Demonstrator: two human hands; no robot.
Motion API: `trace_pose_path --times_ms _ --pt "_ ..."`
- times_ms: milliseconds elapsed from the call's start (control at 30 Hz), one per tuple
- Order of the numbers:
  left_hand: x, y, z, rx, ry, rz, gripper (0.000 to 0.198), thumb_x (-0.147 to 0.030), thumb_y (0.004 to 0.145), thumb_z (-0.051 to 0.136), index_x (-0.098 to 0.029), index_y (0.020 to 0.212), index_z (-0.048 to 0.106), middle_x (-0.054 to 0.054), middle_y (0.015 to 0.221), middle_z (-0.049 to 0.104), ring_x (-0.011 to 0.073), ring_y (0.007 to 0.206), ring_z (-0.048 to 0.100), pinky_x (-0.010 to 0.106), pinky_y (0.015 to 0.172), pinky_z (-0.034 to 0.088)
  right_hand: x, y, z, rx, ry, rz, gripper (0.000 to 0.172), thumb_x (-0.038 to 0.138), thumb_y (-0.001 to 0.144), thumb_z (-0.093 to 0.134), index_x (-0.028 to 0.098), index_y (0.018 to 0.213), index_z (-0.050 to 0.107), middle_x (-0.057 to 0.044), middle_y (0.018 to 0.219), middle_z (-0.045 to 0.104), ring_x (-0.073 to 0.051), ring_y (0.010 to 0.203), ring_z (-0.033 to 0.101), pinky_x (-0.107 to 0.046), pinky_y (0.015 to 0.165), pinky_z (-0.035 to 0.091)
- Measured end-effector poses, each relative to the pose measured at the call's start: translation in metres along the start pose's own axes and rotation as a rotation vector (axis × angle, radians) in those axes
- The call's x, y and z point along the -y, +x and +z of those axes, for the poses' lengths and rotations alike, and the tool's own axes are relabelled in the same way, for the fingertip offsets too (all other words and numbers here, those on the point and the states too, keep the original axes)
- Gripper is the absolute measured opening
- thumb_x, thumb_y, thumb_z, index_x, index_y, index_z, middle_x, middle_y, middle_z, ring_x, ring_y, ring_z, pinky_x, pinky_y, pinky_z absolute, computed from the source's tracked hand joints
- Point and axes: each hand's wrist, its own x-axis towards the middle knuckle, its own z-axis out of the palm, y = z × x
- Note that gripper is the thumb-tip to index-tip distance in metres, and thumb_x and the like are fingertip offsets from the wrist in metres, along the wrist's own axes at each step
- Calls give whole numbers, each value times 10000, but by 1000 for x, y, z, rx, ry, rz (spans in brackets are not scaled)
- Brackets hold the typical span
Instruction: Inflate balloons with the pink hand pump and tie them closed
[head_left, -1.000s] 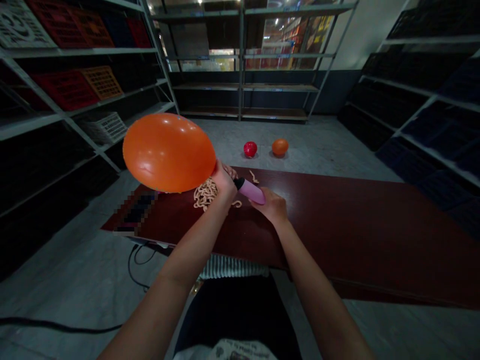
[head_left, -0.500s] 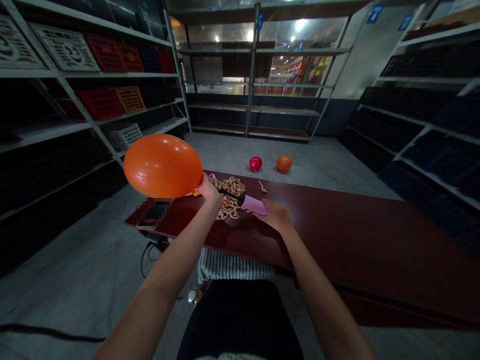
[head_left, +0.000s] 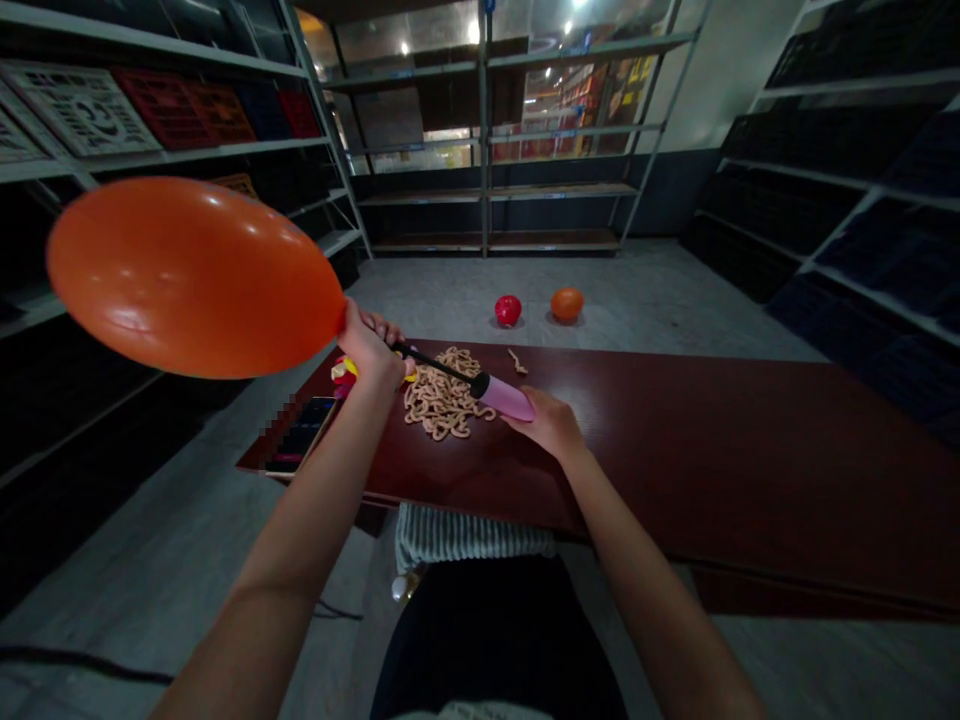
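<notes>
Orange balloon (head_left: 196,280) jutted left, pinched in the closed left grip (head_left: 373,345), pink pump (head_left: 507,397) clasped by the right grip (head_left: 551,421).

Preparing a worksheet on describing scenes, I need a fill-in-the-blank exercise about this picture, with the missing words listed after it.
1. The left hand is at the neck of a large balloon coloured ____.
2. The right hand holds a hand pump whose thin rod is coloured ____.
3. The pile of beige curly pieces lies on the ____.
4. On the floor, the round thing to the left of the small orange one is coloured ____.

Missing words: orange; black; table; red.
</notes>
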Motion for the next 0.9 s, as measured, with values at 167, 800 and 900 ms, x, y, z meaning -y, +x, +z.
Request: trace_pose_path --times_ms 167,800,900 --pt "30 -10 48 109 -36 93 521 -381 1006 500 -208 562 289 -74 418 249 75 304 249 227 339 238 -13 5 1 -81 -53 143 415 489 840 702 188 1117 634 -87 952 751 -249 843 716 -302 699 473" --pt "125 -56 36 169 29 -261 498 -372 948 560 -213 555 298 -86 393 283 68 267 294 214 321 245 -15 7 7 -69 -152 164 426 563 851 651 197 1070 645 -79 880 751 -247 781 714 -290 619 415" --pt "118 -51 17 109 -19 -263 474 -339 933 562 -213 567 289 -91 399 275 66 273 288 216 334 260 -10 6 6 -34 -147 99 437 561 840 676 201 1085 651 -71 922 758 -237 814 718 -282 634 419"
